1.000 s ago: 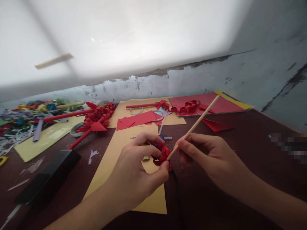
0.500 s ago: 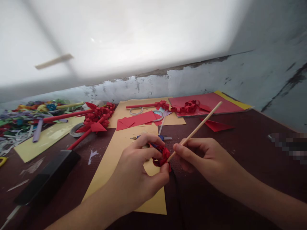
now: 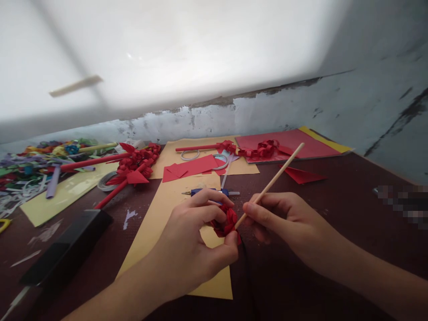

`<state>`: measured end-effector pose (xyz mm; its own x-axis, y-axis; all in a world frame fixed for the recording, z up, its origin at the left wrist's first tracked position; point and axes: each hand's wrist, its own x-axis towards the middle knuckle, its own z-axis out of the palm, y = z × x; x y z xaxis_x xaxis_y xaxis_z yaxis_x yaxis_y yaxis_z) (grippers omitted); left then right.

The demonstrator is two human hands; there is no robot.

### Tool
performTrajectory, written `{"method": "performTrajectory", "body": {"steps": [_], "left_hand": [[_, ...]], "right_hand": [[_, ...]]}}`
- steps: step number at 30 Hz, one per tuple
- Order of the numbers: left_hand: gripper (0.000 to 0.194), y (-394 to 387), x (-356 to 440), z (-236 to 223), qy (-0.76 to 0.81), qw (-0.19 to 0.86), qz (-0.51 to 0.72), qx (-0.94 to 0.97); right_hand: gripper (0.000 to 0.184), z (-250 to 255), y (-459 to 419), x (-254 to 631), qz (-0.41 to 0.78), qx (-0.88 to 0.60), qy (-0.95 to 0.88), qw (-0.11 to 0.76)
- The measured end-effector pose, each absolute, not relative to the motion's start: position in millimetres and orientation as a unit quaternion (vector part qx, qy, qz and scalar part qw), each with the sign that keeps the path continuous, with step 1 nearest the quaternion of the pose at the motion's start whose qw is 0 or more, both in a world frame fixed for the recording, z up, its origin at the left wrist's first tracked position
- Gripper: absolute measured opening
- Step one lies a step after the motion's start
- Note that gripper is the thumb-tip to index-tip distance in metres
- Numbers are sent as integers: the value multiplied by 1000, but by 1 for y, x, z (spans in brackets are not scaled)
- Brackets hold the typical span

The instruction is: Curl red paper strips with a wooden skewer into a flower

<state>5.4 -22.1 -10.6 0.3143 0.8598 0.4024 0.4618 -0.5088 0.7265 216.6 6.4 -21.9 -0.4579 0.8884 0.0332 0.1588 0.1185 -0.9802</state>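
Peeling pale-blue paint covers the wall behind the dark table. At the centre of the frame, the left hand pinches a small red paper flower between thumb and curled fingers; its loops face the right hand, though I cannot tell its full axis behind those fingers. The right hand grips a thin wooden stick, which slants from its lower tip at the flower up toward the upper right. Beneath the left hand lies a yellow paper sheet, and just beyond its fingers a blue glue gun is partly hidden. Left of centre sit red paper flowers on stems; a black box occupies the lower left. Both forearms reach in from the bottom corners, wrists angled inward.
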Motion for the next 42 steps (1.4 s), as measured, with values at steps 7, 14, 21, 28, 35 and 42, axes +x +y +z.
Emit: {"method": "performTrajectory", "body": {"steps": [7,14,21,28,35,42], "left_hand": [[18,-21,4,-10,426,257,393,773],[16,-21,3,-9,423,272,385,774],[17,-19,2,-8,432,294,375,766],[20,-21,1,-8,435,311,370,759],[21,-20,1,-7,437,312,369,759],[21,-21,0,-7,438,313,368,759]], "right_hand": [[42,-23,7,218,534,-387,-668,345],[43,-21,6,217,529,-392,-666,350],[38,-19,6,217,549,-375,-659,352],[37,-21,6,218,549,-371,-666,342],[40,-21,6,218,547,-365,-669,345],[41,-21,5,219,549,-367,-669,339]]}}
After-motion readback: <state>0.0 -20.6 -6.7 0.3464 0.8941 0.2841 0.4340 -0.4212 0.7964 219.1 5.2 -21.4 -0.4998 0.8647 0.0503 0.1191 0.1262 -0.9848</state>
